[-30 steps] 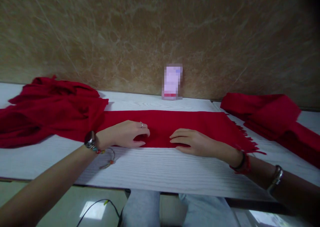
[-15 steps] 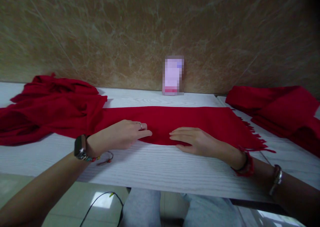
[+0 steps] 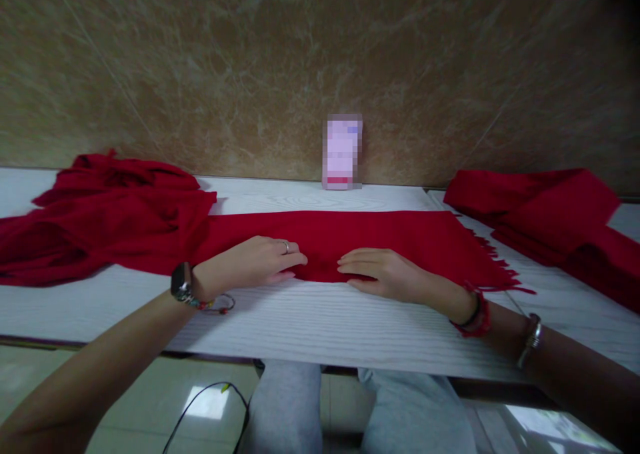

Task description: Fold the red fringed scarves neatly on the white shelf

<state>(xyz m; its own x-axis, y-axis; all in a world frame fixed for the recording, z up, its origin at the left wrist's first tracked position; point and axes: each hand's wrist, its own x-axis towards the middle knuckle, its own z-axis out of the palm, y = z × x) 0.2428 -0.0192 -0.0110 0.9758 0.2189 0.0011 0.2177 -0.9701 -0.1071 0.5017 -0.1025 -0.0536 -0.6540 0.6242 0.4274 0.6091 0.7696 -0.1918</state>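
Note:
A red fringed scarf [image 3: 375,231] lies stretched lengthwise across the white wood-grain table [image 3: 320,327]. On its near edge rests my left hand [image 3: 265,261], its fingers reaching forward over the cloth and the thumb apart from them. My right hand [image 3: 383,274] lies on the same edge a short way to the right, fingers stretched out flat and pointing left. A small gap of cloth shows between the two hands. Tassels [image 3: 493,257] trail along the scarf's right end, and its left part runs into a crumpled red heap [image 3: 130,207].
More folded red cloth [image 3: 535,207] lies on the right of the table. A phone [image 3: 343,153], its screen blurred, leans against the brown marbled wall [image 3: 250,74] at the back. Below the table's front edge, a black cable [image 3: 200,401] loops near my legs [image 3: 290,407].
My left hand has shifted slightly right along the scarf's edge, and its thumb now shows lower, apart from the fingers. The right hand stays nearly in place. The view has moved slightly.

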